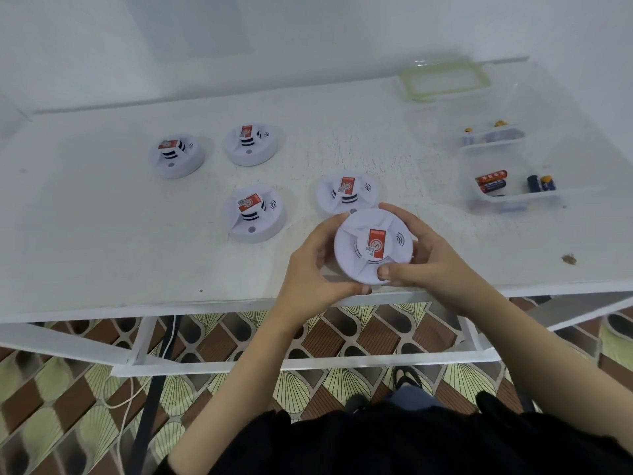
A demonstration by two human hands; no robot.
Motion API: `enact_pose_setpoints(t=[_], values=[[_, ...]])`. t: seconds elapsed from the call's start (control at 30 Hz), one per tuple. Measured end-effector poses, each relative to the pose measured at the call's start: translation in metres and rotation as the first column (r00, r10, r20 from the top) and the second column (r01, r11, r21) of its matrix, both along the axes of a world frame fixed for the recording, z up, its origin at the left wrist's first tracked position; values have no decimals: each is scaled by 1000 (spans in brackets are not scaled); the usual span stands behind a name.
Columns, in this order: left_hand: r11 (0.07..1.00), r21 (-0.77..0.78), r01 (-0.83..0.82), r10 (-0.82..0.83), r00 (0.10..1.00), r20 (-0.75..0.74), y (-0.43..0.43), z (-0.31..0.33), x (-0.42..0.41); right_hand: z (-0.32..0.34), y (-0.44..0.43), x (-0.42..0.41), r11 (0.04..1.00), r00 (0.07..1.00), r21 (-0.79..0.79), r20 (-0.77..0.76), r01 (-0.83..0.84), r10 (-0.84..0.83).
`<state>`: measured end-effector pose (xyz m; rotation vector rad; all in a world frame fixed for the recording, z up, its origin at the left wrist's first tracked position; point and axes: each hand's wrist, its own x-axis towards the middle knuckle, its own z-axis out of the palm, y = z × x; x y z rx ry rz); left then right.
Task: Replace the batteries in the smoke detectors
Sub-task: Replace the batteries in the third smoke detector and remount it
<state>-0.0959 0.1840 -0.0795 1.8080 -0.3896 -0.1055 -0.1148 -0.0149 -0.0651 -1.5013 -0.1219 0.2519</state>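
I hold a round white smoke detector (356, 258) with a red label above the table's front edge. My left hand (310, 269) grips its left rim and my right hand (428, 258) grips its right rim, thumb on its face. Several more white detectors rest face up on the table: one (346, 193) just behind the held one, one (255, 214) in the middle, and two at the back left (176, 156) (251, 144). Loose batteries, red and black (491, 181) and dark blue (541, 183), lie in a clear plastic tub (513, 200) at the right.
A smaller clear tub (493, 135) with yellow-tipped batteries stands behind the first. A clear lid with a green seal (445, 80) lies at the back right. The white table (102, 234) ends at a wall behind. A small brown speck (568, 258) lies near the right front edge.
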Motion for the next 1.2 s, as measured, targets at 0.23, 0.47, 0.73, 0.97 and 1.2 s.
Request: enact_pose_setpoints(t=[0.23, 0.47, 0.73, 0.97, 1.2], values=[[994, 68, 81, -81, 997, 8, 3, 5, 0, 4, -1, 1, 992, 992, -35, 15, -122, 123], [987, 97, 128, -128, 992, -5, 3, 7, 0, 5, -2, -1, 990, 990, -26, 21, -141, 141], [981, 157, 113, -116, 993, 12, -2, 7, -1, 4, 1, -1, 989, 988, -22, 43, -148, 149], [986, 158, 52, -62, 996, 60, -5, 5, -3, 2, 2, -3, 986, 985, -40, 54, -160, 162], [981, 189, 42, -58, 995, 82, -6, 6, -2, 2, 1, -2, 989, 988, -32, 49, -142, 144]])
